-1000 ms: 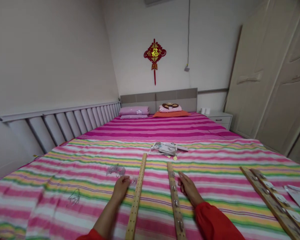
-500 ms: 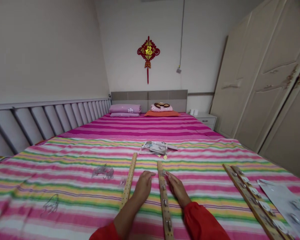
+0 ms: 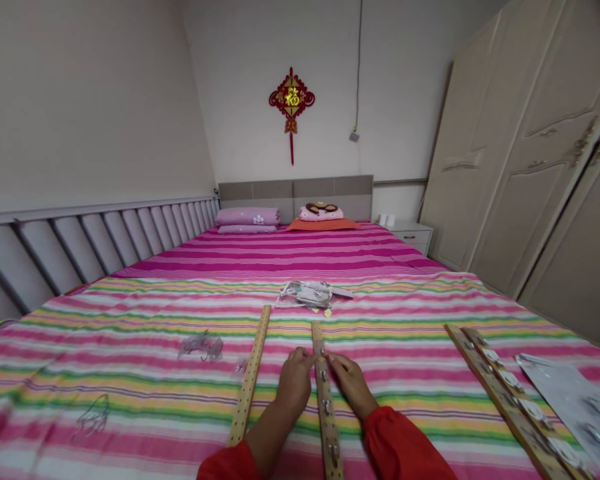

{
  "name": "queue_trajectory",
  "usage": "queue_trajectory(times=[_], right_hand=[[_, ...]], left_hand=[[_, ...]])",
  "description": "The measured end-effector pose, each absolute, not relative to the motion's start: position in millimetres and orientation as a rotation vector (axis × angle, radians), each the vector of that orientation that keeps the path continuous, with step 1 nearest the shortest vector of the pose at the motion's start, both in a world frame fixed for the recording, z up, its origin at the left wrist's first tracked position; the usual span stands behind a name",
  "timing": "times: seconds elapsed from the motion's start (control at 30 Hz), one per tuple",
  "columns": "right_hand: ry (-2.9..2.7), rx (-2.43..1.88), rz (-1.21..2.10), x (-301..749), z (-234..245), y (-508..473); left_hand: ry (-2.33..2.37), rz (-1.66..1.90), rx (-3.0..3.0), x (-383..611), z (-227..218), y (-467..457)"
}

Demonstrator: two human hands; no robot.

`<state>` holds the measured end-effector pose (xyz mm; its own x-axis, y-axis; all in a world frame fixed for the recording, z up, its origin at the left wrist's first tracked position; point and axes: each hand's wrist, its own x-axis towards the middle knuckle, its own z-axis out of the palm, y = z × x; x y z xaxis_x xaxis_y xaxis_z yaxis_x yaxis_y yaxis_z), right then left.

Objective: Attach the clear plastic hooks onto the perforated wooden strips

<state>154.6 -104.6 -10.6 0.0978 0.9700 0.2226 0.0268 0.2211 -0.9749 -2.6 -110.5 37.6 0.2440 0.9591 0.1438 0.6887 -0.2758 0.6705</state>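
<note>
Wooden strip (image 3: 326, 407) lies between left hand (image 3: 294, 380) and right hand (image 3: 349, 381); fingers (image 3: 307, 359) of both pinch its sides; small fitting there indistinct

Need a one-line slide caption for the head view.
Both hands, left and right, pinch a wooden strip with metal fittings on a striped bed.

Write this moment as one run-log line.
left hand: touching wooden strip | right hand: touching same strip | second strip: lying left | surface: striped bedspread
</note>
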Motion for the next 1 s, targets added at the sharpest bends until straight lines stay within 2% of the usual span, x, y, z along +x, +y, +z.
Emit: queue_trajectory(times=[0.53,0.73,1.0], right_hand=[[-1.552,-1.262,0.659,149,-8,-111],[-1.484,-1.270,0.715,150,-10,-108],[-1.286,-1.120,0.979,155,-12,-104]], left_hand=[[1.748,0.435,2.335,5,39,-118],[1.713,0.472,2.253,6,41,-114],[1.639,0.609,2.110,-5,25,-105]])
